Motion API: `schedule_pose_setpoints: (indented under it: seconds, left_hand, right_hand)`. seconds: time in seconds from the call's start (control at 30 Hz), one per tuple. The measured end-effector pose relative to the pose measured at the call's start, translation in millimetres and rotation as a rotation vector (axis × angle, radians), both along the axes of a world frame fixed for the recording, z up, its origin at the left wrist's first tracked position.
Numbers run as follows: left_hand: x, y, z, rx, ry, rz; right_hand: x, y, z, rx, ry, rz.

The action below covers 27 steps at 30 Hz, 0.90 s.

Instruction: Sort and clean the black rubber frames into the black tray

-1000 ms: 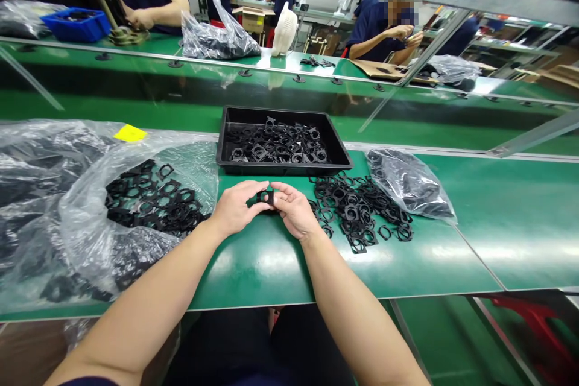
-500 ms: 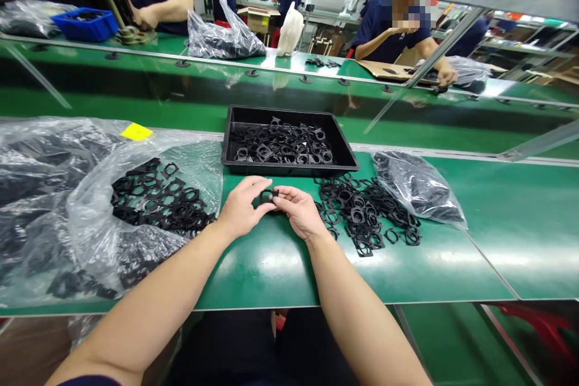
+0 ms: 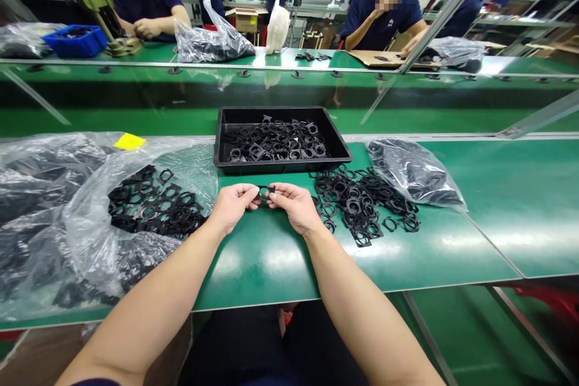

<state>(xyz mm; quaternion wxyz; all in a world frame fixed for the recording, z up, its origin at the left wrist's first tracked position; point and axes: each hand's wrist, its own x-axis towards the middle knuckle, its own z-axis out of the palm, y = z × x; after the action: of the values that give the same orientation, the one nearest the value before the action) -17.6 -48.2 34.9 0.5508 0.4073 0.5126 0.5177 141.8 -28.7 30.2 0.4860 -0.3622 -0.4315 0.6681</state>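
Note:
Between my fingertips is a small black ring-shaped plastic part [image 3: 265, 192], held just in front of the black tray. My left hand [image 3: 235, 205] pinches its left side, and my right hand [image 3: 293, 204] grips its right side. Whether it is one piece or two pressed together, I cannot tell. Several similar parts lie in the black tray [image 3: 283, 167]. To the right of my right hand spreads a loose pile of black rings and frames [image 3: 355, 202]. Left of my left hand, an open clear plastic bag [image 3: 97, 229] shows more black square-edged frames [image 3: 158, 202] inside.
A second clear bag of black parts [image 3: 414, 175] lies behind the pile on the right. A yellow label [image 3: 129, 142] rests on the left bag. Across a low clear partition, co-workers sit at another green bench with a blue bin [image 3: 76, 41] and a white fan [image 3: 277, 27].
My left fingers have closed in from a wider, arched grasp to a pinch on the part's side. Both hands still hold it in nearly the same place. The view has tilted slightly.

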Motion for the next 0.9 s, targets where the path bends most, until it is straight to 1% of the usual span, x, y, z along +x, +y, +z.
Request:
schedule_pose_setpoints:
  seconds: [0.23,0.43,0.5,0.67,0.77,0.9]
  left_hand:
    - [0.6,0.4,-0.2,-0.006,-0.043,0.0]
    - [-0.4,-1.2,3.7,-0.069,-0.208,-0.055]
    - [-1.1,-0.9,3.8,-0.067,-0.192,-0.051]
    - [-3.1,2.2,-0.4,-0.006,-0.047,-0.021]
    - [-3.9,2.7,-1.6,-0.006,-0.032,-0.034]
    - [-5.0,1.4,0.3,-0.017,-0.054,-0.07]
  right_hand:
    - [-1.6,-0.5,0.9,-0.013,-0.012,-0.005]
    - [-1.9,-0.3,1.2,-0.013,-0.014,0.004]
    - [-2.4,-0.3,1.4,-0.013,-0.019,0.006]
    - [-4.0,-0.6,1.5,-0.024,-0.03,0.002]
    - [-4.3,-1.2,1.8,-0.032,-0.035,0.007]
    - [-4.0,-1.6,2.3,-0.034,-0.036,0.008]
